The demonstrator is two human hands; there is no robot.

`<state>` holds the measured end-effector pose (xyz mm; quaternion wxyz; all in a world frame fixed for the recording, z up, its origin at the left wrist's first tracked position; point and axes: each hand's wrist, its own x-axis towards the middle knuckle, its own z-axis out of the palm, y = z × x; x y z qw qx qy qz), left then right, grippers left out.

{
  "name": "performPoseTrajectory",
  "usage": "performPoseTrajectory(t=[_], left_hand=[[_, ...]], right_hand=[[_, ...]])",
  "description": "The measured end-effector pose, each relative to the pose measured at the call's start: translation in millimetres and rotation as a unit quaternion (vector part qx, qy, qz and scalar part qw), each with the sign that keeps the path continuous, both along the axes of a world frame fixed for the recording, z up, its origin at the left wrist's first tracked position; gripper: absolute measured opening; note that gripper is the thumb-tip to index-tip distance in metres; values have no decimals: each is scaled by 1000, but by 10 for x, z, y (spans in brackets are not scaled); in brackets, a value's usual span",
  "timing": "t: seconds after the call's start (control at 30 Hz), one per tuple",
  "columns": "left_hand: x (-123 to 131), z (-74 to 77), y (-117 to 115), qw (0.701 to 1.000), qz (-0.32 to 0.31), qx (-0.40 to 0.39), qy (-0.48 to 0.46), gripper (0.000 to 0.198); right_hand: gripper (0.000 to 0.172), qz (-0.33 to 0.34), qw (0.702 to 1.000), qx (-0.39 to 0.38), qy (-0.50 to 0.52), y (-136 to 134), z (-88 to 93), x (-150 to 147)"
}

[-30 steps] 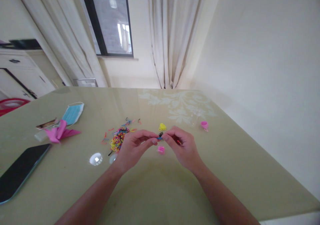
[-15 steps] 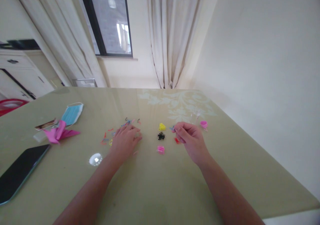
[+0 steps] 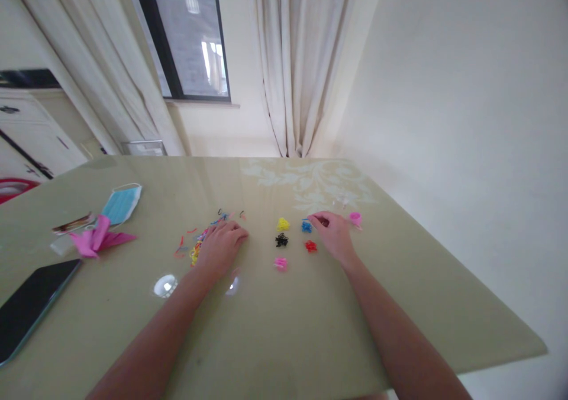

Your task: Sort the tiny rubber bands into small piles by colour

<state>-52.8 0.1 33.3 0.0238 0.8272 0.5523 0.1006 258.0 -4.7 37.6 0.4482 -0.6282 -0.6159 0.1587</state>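
Observation:
My left hand (image 3: 220, 247) rests over a mixed heap of small coloured rubber bands (image 3: 195, 253), its fingers spread and partly covering it. At the tips of my right hand (image 3: 332, 232), pinched closed, a small blue band (image 3: 305, 219) pokes out just above the blue pile (image 3: 306, 227). Near it sit separate piles: yellow (image 3: 283, 224), black (image 3: 281, 240), red (image 3: 310, 246) and pink (image 3: 280, 264). Whether my left fingers touch single bands underneath is hidden.
Right of my right hand stands a small pink cup-like thing (image 3: 355, 218). On the left lie a pink folded paper bird (image 3: 98, 238), a blue face mask (image 3: 123, 203) and a black phone (image 3: 35, 305). A light reflection shines on the glossy table (image 3: 266, 341).
My right hand has shifted slightly up and right, uncovering the blue pile and more of the red one. My left hand stays over the heap. The whole view has shifted a little left.

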Motion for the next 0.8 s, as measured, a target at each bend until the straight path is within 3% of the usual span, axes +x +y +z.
performPoseTrajectory(t=[0.17, 0.33, 0.43, 0.57, 0.7, 0.8], left_hand=[[4, -45, 9, 999, -5, 41, -34, 25], [40, -10, -10, 969, 5, 53, -241, 24], [92, 92, -62, 916, -5, 15, -401, 24], [190, 248, -193, 813, -23, -61, -578, 32], [264, 350, -334, 721, -26, -128, -681, 32], [285, 384, -408, 686, -47, -162, -708, 28]], right_hand=[[27, -14, 998, -10, -59, 116, -197, 22], [31, -14, 997, -10, -69, 131, -231, 56], [32, -17, 997, -8, -72, 114, -225, 61], [30, -19, 997, -1, -73, 94, -200, 54], [30, -18, 998, 11, -64, 53, -125, 6], [29, -3, 999, 48, -20, -48, -4, -103]])
